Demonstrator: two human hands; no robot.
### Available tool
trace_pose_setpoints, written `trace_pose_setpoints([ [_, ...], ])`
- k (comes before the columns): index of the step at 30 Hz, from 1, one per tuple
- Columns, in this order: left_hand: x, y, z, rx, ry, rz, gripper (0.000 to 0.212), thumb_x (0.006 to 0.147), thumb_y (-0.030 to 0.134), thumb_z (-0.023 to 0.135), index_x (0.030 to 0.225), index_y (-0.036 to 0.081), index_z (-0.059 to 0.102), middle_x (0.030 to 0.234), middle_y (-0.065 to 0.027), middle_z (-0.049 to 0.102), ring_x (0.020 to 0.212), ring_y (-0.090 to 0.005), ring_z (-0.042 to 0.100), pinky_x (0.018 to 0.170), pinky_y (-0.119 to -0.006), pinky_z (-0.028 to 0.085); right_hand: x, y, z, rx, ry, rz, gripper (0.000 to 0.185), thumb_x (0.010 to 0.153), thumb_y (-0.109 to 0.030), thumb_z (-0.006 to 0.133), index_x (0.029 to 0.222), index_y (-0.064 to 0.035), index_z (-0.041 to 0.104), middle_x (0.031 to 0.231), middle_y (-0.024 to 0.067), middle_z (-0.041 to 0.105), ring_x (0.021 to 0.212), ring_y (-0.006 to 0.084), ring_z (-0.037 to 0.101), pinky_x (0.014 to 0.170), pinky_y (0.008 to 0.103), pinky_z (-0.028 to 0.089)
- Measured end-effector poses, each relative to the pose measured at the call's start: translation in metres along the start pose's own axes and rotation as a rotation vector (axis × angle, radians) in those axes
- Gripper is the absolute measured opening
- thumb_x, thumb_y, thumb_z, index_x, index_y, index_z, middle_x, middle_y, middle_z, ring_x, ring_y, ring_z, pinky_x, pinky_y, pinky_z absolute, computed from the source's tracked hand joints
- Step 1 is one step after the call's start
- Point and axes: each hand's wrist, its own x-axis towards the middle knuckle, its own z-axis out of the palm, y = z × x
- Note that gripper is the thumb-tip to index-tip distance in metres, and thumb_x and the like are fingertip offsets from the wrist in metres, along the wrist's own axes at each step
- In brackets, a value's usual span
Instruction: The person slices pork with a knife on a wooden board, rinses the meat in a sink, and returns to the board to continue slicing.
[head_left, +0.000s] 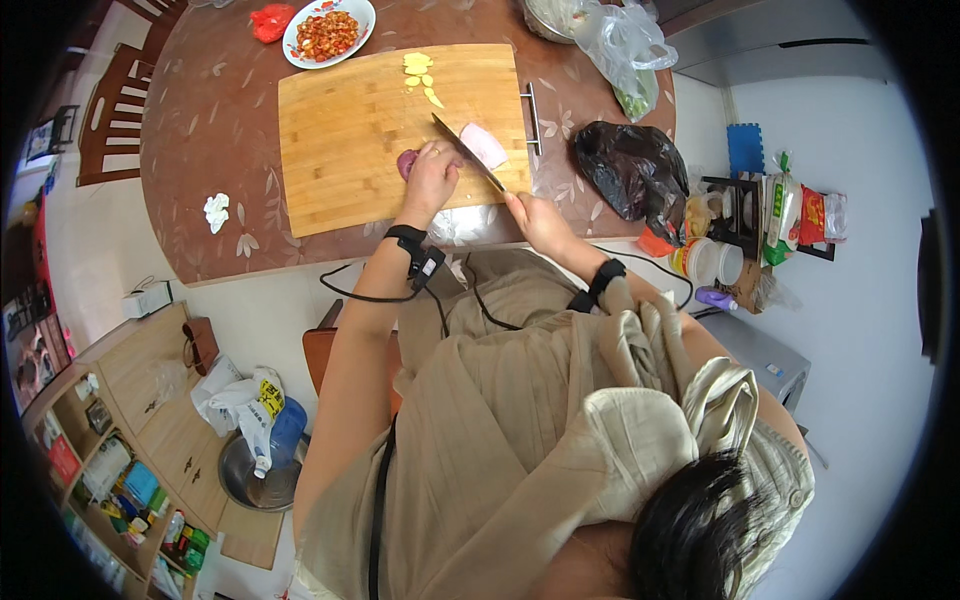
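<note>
A wooden cutting board (337, 142) lies on the table before me. My left hand (431, 176) presses down on a dark red piece of food (406, 163), apparently meat, its fingers covering part of it. The handle of a kitchen knife (469, 153) is in my right hand (541, 221). Seen almost edge-on, its blade slants up and left past my left fingertips. Just right of the blade rests a pale pink slab (484, 145), which looks like pork fat or rind. Yellow slices (418, 69), possibly ginger, are grouped near the board's far edge.
Behind the board stands a plate (365, 34) of chopped red food beside a red plastic bag (271, 22). A black plastic bag (630, 169) and a clear bag with greens (634, 56) sit to the right. Crumpled tissue (217, 213) lies left. Cables (375, 299) hang near my wrists.
</note>
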Motion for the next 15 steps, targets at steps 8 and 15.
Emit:
trace_pose_setpoints([
  [8, 0.0, -0.009, -0.009, 0.041, 0.105, -0.073, 0.014, 0.067, -0.005, 0.059, 0.078, 0.004, 0.062, 0.086, -0.0094, 0.06, 0.09, -0.0294, 0.055, 0.079, -0.037, 0.045, 0.025, 0.003, 0.008, 0.041, 0.071, -0.129, 0.047, 0.096, -0.04, 0.042, 0.088, 0.0015, 0.064, 0.082, 0.0285, 0.062, 0.079, 0.0435, 0.06, 0.073, 0.0482, 0.046],
  [15, 0.006, -0.005, -0.007, -0.253, 0.095, -0.482, 0.01, 0.076, -0.001, 0.06, 0.085, 0.003, 0.062, 0.079, -0.0072, 0.064, 0.068, -0.0168, 0.059, 0.061, -0.029, 0.047, 0.022, 0.012, -0.01, -0.018, 0.043, -0.058, 0.052, 0.096, -0.043, 0.041, 0.082, 0.0028, 0.062, 0.078, 0.0284, 0.061, 0.077, 0.044, 0.06, 0.072, 0.0475, 0.046],
])
